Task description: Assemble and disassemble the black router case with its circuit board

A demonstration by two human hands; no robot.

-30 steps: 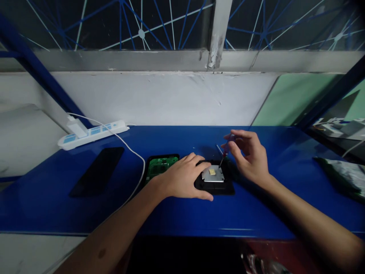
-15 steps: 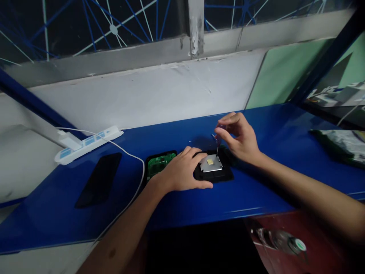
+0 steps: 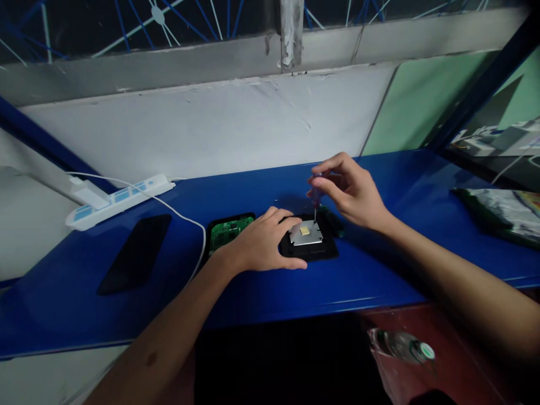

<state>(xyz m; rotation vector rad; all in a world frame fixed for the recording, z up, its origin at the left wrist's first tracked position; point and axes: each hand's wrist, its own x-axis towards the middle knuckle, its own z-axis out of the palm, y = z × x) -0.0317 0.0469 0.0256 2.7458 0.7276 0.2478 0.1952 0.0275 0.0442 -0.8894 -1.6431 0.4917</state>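
Note:
My right hand (image 3: 352,191) pinches a small screwdriver (image 3: 315,197) with a translucent purple-tinted handle, held upright. Its thin shaft points down to the back right corner of a silver metal plate (image 3: 313,236) that bears a pale yellow square pad (image 3: 304,230). The plate sits in a black plastic casing (image 3: 324,252) on the blue table. With thumb at the front and fingers at the back, my left hand (image 3: 265,242) grips the casing's left side. Left of that hand lies a black casing half with a green circuit board (image 3: 225,230), partly covered by the hand.
A black phone-like slab (image 3: 135,253), a white power strip (image 3: 122,199) and a white cable (image 3: 185,216) lie at the left. Beside the casing is a dark green object (image 3: 333,220). A plastic packet (image 3: 502,214) lies far right; a clear bottle (image 3: 403,346) is below the table edge.
The view has shifted slightly, so the table and things appear a little further left and higher. Both hands keep their places at the casing, the screwdriver still on the plate's corner.

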